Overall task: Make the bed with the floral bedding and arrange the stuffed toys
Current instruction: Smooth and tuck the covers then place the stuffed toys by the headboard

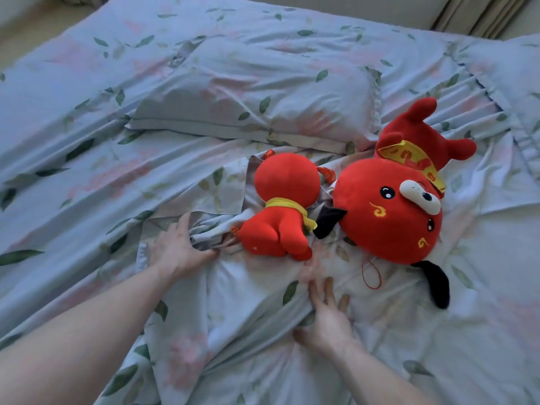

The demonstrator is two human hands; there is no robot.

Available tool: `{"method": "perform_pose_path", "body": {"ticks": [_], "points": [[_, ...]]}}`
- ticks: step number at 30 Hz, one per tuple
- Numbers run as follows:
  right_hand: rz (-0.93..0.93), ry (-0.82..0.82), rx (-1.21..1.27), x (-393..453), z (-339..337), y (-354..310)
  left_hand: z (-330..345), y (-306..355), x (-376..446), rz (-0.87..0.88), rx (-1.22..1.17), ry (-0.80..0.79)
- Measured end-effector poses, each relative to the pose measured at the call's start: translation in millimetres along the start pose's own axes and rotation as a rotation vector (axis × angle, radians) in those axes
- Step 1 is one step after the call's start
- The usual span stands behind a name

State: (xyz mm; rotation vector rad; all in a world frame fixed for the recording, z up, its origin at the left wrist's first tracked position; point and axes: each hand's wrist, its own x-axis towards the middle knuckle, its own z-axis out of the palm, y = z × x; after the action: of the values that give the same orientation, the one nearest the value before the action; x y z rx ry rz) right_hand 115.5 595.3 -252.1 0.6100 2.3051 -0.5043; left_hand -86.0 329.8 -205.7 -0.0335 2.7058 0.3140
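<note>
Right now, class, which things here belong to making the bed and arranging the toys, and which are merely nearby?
Part of the job:
large toy
small toy
pillow
floral sheet
left hand
right hand

Merely nearby:
curtain

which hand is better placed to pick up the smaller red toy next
Left, probably. The left hand rests on bunched bedding right beside the smaller red stuffed toy, near its feet. The right hand lies flat lower down, further from it.
</note>
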Motion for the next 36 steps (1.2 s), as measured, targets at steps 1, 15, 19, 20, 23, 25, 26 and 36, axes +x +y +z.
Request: {"method": "perform_pose_path", "body": {"ticks": [1,15,19,20,23,25,26,36], "points": [[-0.002,-0.006,0.000,1.2,-2.1,0.9,-3.3,4.5,3.6,0.030,0.042,0.019],[0.122,0.263,0.637,-16.7,-63.6,12.1,-12.8,82.2,9.7,0.277,0.147,-0.225],[0.497,0.779,1.209,-17.8,-133.6,32.9,16.5,115.5,-25.0,0.445,0.024,-0.037],[0.517,0.806,1.237,-15.7,-147.2,36.1,23.9,122.0,-28.0,0.409,-0.011,0.006],[0.512,0.699,1.228,2.5,-168.5,44.1,36.0,137.7,-27.7,0.297,0.018,0.053],[0.526,0.582,1.219,8.7,-173.7,51.6,38.6,145.9,-31.9,0.309,0.103,0.034],[0.524,0.557,1.179,10.1,-174.4,57.2,38.8,147.5,-34.1,0.314,0.114,0.020],[0.087,0.860,0.977,-52.7,-249.5,-38.3,-40.6,127.4,-57.0,0.187,-0.341,0.033]]}}
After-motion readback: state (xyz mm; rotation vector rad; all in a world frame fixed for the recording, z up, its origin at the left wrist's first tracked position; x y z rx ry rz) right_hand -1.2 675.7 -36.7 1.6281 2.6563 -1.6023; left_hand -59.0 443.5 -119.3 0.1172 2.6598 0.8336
